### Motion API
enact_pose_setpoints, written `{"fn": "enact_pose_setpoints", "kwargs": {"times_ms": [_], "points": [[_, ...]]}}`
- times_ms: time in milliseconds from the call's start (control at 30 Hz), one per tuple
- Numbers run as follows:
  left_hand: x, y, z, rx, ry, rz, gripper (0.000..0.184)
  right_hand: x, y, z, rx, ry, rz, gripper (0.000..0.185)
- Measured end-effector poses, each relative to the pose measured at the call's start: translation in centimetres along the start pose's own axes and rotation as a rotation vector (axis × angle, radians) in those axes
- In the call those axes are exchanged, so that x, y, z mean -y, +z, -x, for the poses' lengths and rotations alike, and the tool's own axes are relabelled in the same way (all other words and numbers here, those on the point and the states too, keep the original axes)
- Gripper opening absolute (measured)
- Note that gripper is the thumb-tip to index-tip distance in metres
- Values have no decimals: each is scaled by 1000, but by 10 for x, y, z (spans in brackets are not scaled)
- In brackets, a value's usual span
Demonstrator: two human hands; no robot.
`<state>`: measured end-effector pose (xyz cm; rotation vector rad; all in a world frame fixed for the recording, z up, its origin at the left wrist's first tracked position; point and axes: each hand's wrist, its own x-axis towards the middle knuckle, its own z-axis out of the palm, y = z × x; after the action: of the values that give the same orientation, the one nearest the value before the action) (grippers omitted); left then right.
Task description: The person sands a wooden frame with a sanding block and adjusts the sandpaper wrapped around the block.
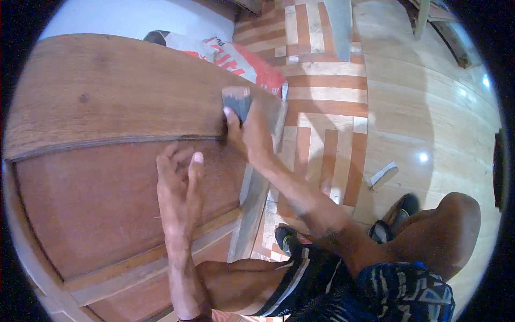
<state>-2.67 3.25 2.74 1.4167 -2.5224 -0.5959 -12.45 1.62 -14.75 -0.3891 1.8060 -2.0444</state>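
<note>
Block (241, 109): where?
Near the upper right corner of the wooden panel (118, 80); right fingers (230, 116) wrapped round it, left fingers (165, 165) loosely curled, empty.
Step?
Rubbing, I judge; next move calls for flat contact.

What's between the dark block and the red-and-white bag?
Between the block and bag, the head view shows just a bare strip of wooden panel.
</note>
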Motion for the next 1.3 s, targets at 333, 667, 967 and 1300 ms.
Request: {"fn": "enact_pose_setpoints", "kwargs": {"times_ms": [333, 667, 967, 1300], "points": [[1, 13, 1, 16, 33, 418, 71, 12, 19, 8, 26, -75, -67, 36], [13, 10, -1, -33, 89, 322, 66, 23, 22, -21, -160, -88, 105, 48], [25, 15, -5, -49, 120, 493, 70, 20, 21, -9, -160, -319, 169, 46], [30, 12, -6, -94, 114, 579, 65, 22, 19, -1, -78, -131, 151, 42]]}}
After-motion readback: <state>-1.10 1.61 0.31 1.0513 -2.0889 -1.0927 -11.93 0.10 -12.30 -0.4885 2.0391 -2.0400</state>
